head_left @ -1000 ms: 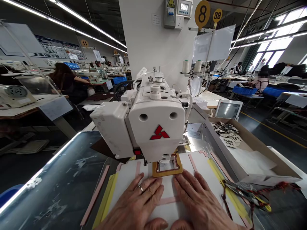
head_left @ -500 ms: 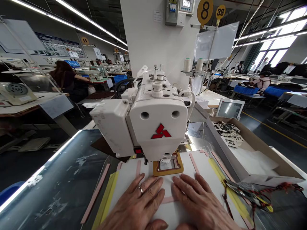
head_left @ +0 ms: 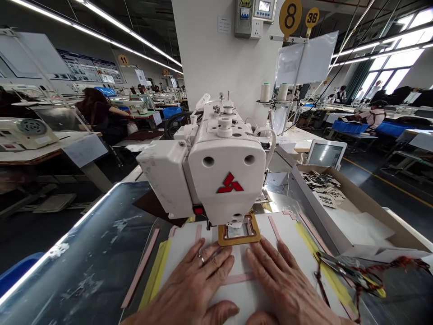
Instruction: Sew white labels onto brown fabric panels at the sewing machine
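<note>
A white sewing machine head [head_left: 226,167] with a red emblem stands in the middle. Under it, a yellow-brown rectangular frame [head_left: 221,239] rests on a white sheet [head_left: 182,239] marked with pink strips and edged with yellow tape. My left hand [head_left: 198,282] lies on the sheet left of centre, fingers spread, a ring on one finger, its fingertips close to the frame's lower left. On the right, my right hand [head_left: 284,280] rests with outstretched fingers just below the frame's right corner. Neither hand grips anything.
Thread clippers [head_left: 352,271] with a dark red cord lie on the right yellow tape. Behind them stands an open cardboard box [head_left: 358,189] of labels. A small screen [head_left: 326,154] and thread cones [head_left: 265,92] are farther back. People sit at machines left and right.
The view has shifted slightly. Both hands stay flat on the sheet, with their fingertips a little closer to the frame. My left thumb has spread a little.
</note>
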Tool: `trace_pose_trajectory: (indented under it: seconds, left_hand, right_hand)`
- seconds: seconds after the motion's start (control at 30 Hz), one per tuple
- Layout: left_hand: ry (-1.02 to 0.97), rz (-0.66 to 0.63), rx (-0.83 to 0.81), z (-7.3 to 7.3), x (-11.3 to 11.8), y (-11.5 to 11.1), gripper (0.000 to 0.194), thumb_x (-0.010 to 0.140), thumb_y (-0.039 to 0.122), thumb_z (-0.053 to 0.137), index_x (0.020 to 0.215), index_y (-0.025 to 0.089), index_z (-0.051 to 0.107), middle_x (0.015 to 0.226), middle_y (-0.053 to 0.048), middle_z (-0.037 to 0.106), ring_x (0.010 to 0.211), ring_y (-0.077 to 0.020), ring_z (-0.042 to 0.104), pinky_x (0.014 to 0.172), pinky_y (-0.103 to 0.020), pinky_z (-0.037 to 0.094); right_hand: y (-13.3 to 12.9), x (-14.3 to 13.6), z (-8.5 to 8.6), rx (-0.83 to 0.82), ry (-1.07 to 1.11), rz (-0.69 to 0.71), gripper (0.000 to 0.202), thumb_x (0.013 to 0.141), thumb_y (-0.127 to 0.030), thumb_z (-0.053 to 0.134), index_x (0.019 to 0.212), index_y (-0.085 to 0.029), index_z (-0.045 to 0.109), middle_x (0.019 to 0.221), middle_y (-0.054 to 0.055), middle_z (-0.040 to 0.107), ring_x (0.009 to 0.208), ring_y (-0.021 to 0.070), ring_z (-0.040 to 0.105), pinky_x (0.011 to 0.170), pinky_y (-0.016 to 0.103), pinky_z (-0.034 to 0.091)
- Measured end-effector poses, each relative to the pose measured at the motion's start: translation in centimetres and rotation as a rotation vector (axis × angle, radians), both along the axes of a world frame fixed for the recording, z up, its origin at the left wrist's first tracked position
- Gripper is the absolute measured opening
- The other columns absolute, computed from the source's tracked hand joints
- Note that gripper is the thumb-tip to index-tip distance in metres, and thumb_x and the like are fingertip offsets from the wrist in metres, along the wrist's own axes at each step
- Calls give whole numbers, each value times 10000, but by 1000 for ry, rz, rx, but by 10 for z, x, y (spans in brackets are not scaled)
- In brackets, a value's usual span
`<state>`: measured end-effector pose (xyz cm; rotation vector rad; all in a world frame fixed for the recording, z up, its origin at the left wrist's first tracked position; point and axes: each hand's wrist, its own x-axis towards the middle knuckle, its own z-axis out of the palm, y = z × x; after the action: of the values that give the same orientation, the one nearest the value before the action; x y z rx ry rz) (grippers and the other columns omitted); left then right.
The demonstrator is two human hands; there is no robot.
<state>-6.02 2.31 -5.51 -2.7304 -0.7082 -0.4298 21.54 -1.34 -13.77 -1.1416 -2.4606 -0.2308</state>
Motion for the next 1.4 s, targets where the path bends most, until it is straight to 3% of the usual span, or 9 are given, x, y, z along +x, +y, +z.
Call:
trace_pose_trajectory:
  seconds: [0.23,0.43,0.6,0.7,0.8,1.07,1.23,1.4]
  left_hand:
    - [-20,62,-95,-5,-2,-1,687,1001,636,606,1490,154,579,1486,-93,637,1362,-315,598,1145,-443,504]
    - [-13,63,-199,-3,-7,-1,698,1018,594,606,1587,214,467,1575,-75,550,1448,-314,522,1203,-459,456]
    - [-33,121,-243,-16,-8,-2,755,1021,630,574,1637,240,376,1613,-58,503,1489,-324,474,1253,-499,394]
    - [-75,159,-224,-24,-9,-3,818,1015,654,567,1669,250,287,1659,-47,435,1533,-325,409,1280,-516,348]
    - [-50,134,-263,-25,-10,0,859,1019,632,577,1693,268,188,1694,-48,368,1548,-325,386,1279,-511,350]
    - [-1,149,-433,-16,-7,13,852,1041,619,543,1700,292,113,1718,-46,302,1582,-337,317,1303,-582,279]
    - [-8,149,-445,-16,-8,12,860,1039,613,553,1700,297,103,1724,-35,292,1590,-323,303,1315,-574,256]
    - [10,149,-448,-17,-8,15,840,1045,609,540,1698,312,103,1736,-28,245,1594,-338,289,1312,-597,246]
  right_hand:
    - [8,-8,39,-182,-60,-29,1016,915,-792,600,1641,-118,372,1638,208,420,1489,494,409,1119,739,434]
    - [2,-6,38,-97,-59,-3,931,948,-719,626,1581,-61,444,1582,240,484,1458,479,463,1106,701,475]
    - [10,-6,52,-328,-5,37,903,971,-659,634,1663,-173,316,1664,152,402,1534,427,367,1227,731,266]
    - [16,-5,57,-406,37,40,838,980,-667,618,1649,-243,344,1707,103,340,1576,381,297,1269,704,152]
    - [17,-5,57,-430,36,42,840,981,-689,598,1640,-229,354,1717,108,317,1593,375,253,1272,706,111]
    - [15,-11,65,-435,0,25,843,990,-709,558,1613,-169,384,1716,147,307,1590,418,237,1245,759,132]
    - [15,-12,63,-445,-5,7,897,973,-720,580,1634,-156,356,1699,174,332,1577,449,253,1228,762,217]
    - [15,-12,60,-432,7,19,911,977,-717,575,1666,-191,293,1708,144,322,1582,428,252,1241,756,184]
